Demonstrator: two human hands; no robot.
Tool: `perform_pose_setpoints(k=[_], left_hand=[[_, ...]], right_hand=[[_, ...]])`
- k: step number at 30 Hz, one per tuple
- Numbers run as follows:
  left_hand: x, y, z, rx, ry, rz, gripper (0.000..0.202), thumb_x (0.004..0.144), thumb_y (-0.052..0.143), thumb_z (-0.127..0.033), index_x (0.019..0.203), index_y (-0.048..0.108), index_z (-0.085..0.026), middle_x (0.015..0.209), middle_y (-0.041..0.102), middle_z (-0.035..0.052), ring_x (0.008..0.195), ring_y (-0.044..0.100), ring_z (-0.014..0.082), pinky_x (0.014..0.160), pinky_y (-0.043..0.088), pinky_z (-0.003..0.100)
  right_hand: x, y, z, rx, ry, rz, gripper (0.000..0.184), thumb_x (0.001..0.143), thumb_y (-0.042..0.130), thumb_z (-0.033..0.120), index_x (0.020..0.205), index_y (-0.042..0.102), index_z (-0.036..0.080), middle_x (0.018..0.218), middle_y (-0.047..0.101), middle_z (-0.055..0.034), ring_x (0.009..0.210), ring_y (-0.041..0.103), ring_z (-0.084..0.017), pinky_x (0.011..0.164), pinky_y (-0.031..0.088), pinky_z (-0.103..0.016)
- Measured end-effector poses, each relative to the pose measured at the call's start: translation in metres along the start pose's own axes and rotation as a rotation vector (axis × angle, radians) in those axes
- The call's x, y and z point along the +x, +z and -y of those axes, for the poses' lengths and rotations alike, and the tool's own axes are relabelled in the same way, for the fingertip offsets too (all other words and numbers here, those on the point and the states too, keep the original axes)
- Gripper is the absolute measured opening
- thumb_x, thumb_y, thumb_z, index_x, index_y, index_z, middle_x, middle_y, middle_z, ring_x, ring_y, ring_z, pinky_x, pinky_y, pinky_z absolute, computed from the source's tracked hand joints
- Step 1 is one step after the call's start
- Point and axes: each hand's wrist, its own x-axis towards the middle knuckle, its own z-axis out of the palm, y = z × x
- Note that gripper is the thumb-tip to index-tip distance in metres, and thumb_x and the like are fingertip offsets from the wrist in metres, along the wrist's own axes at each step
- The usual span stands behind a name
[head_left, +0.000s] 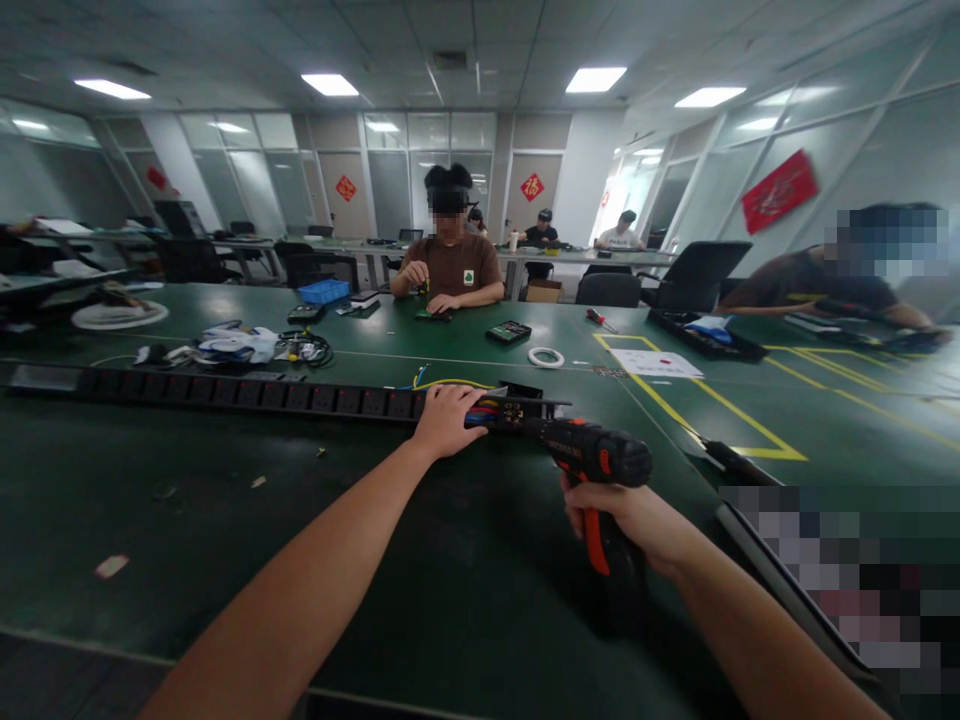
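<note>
A long black power strip (247,392) lies across the green table (187,520). My left hand (448,418) presses down on its right end, fingers curled over the strip beside the open end cap, where coloured wires (487,408) show. My right hand (628,520) is closed round the grip of a black and red cordless screwdriver (592,462). Its nose points left at the strip's open end (517,408). Yellow and blue wires (442,382) trail out behind the strip.
A person in a brown shirt (450,268) sits across the table with small parts. Another person (832,280) works at the right. A tape roll (545,357), a paper sheet (655,363), a red-handled screwdriver (600,320), cable bundles (240,345) and a blue bin (324,291) lie about.
</note>
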Motion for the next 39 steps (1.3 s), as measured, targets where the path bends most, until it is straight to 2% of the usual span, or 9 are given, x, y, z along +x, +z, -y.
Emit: perform_pose_setpoints(k=[9, 19, 39], left_hand=[[0.0005, -0.0004, 0.0001, -0.002, 0.006, 0.005, 0.065, 0.081, 0.074, -0.053, 0.139, 0.055, -0.03, 0.137, 0.06, 0.006, 0.129, 0.051, 0.0306, 0.113, 0.027, 0.05], [0.0002, -0.0033, -0.0017, -0.01, -0.001, 0.026, 0.065, 0.081, 0.073, -0.053, 0.14, 0.054, -0.032, 0.138, 0.06, 0.0064, 0.13, 0.05, 0.0313, 0.115, 0.026, 0.052], [0.0008, -0.0045, -0.0019, -0.001, 0.003, 0.021, 0.064, 0.082, 0.073, -0.053, 0.139, 0.055, -0.03, 0.137, 0.061, 0.0068, 0.129, 0.051, 0.0312, 0.113, 0.028, 0.051]], right_hand=[[-0.0009, -0.0018, 0.001, 0.016, 0.03, 0.014, 0.017, 0.07, 0.07, 0.03, 0.081, 0.061, 0.02, 0.06, 0.064, 0.001, 0.058, 0.063, -0.02, 0.063, 0.05, -0.032], [0.0003, 0.0, -0.0019, 0.008, 0.022, 0.001, 0.018, 0.069, 0.069, 0.03, 0.08, 0.061, 0.02, 0.057, 0.062, 0.0013, 0.055, 0.061, -0.019, 0.057, 0.047, -0.031], [-0.0006, 0.0015, 0.001, 0.026, 0.012, 0.003, 0.016, 0.069, 0.07, 0.029, 0.078, 0.061, 0.019, 0.056, 0.063, 0.0014, 0.054, 0.059, -0.018, 0.058, 0.047, -0.03]])
